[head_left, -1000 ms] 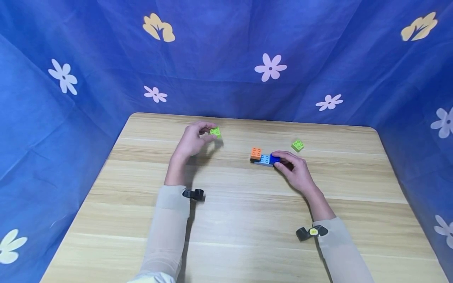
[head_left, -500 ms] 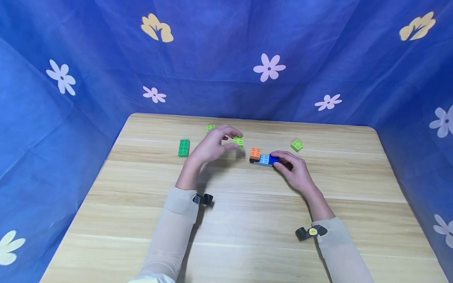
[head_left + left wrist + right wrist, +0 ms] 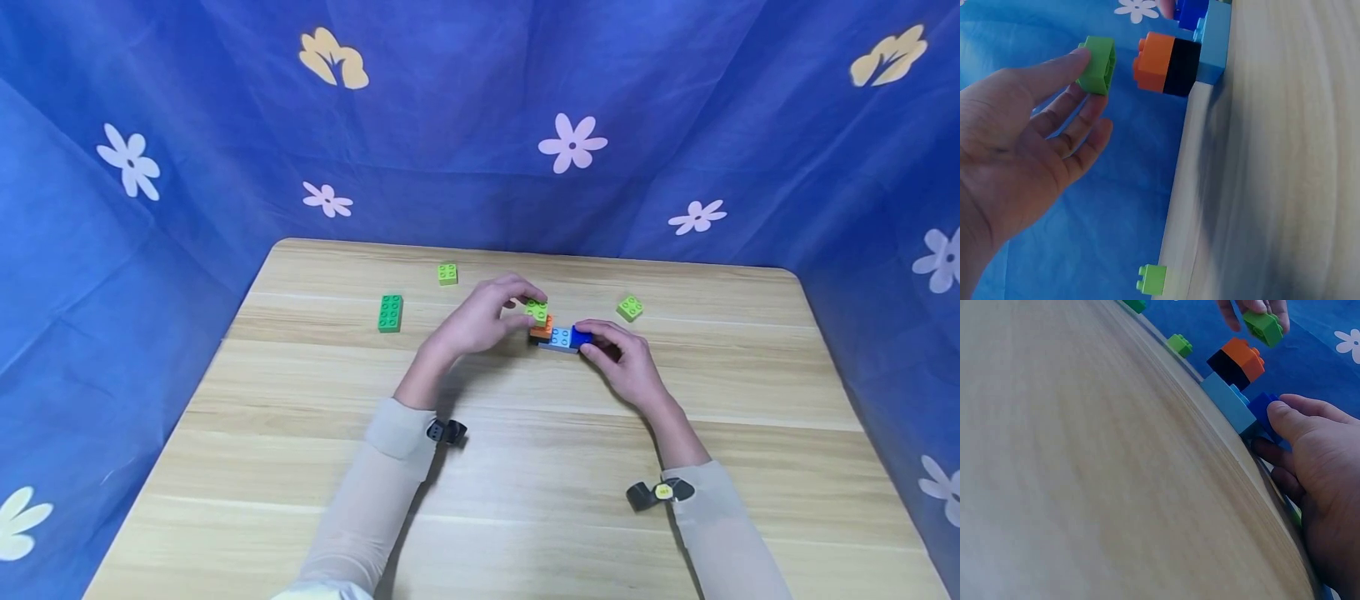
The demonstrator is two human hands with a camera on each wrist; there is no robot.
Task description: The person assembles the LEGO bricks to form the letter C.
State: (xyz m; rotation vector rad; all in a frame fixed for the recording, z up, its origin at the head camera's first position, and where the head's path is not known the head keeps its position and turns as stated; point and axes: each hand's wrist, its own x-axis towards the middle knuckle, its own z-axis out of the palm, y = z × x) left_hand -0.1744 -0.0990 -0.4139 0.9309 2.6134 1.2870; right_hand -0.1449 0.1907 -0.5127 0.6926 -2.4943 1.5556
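Note:
My left hand [image 3: 486, 318] pinches a lime green toy brick [image 3: 1099, 65] between thumb and fingers. In both wrist views a gap shows between that brick and the orange brick [image 3: 1155, 61] below it. The orange brick sits on a black brick [image 3: 1182, 67], which stands on one end of a light blue brick [image 3: 1229, 403] lying on the table. At the other end is a dark blue brick [image 3: 1264, 414], which my right hand [image 3: 624, 360] grips with thumb and fingers.
On the wooden table [image 3: 525, 500] lie a long green brick [image 3: 390, 313] at left, a lime brick [image 3: 447, 274] near the back edge and another lime brick [image 3: 630, 308] behind my right hand. A blue flowered curtain [image 3: 450, 125] surrounds the table.
My left hand has carried the lime brick rightward from the back left to over the orange brick, uncovering the long green brick and another lime brick. The right hand stays on the dark blue brick.

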